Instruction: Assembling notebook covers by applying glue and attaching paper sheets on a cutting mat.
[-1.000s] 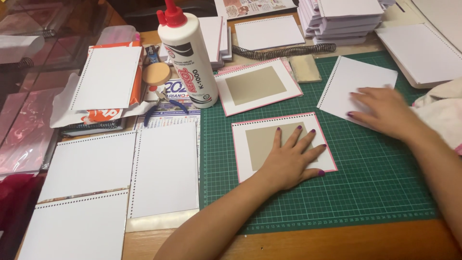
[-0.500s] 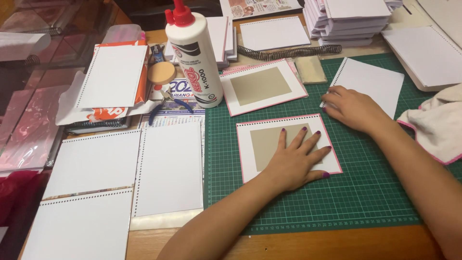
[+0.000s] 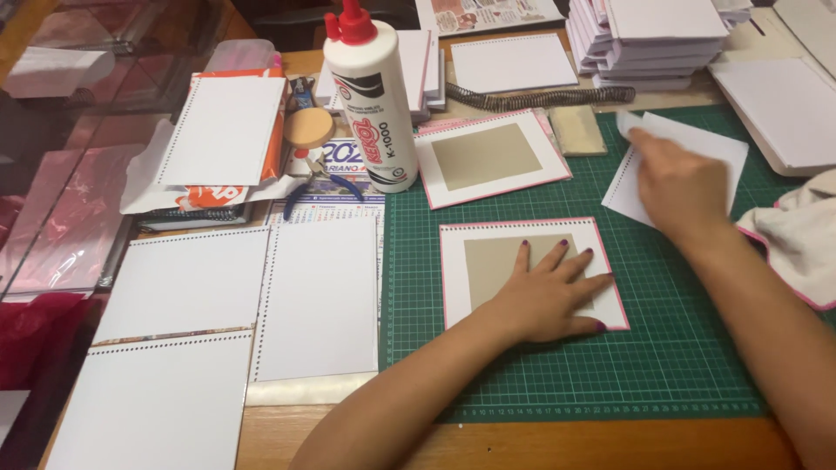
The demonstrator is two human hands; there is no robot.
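Fingers of the left hand (image 3: pixel 544 296) lie spread flat on the pink-edged cover board (image 3: pixel 531 271) at mat centre, folded but not yet lined, while the right hand (image 3: pixel 675 178) at two o'clock pinches a white sheet (image 3: pixel 697 148).

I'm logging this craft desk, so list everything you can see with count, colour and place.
cutting mat: one, green, right half of desk
pink-edged covers: two, white with brown centres, on mat
glue bottle: one, white with red cap, mat's top-left corner
loose sheet: one, white, mat's upper right
punched sheets: several, white, left of mat
pliers: one, blue handles, beside bottle
binding coil: one, dark, above mat
stacked pads: one pile, white, top right
cloth: one, white, right edge
left hand: flat on near cover
right hand: on loose sheet
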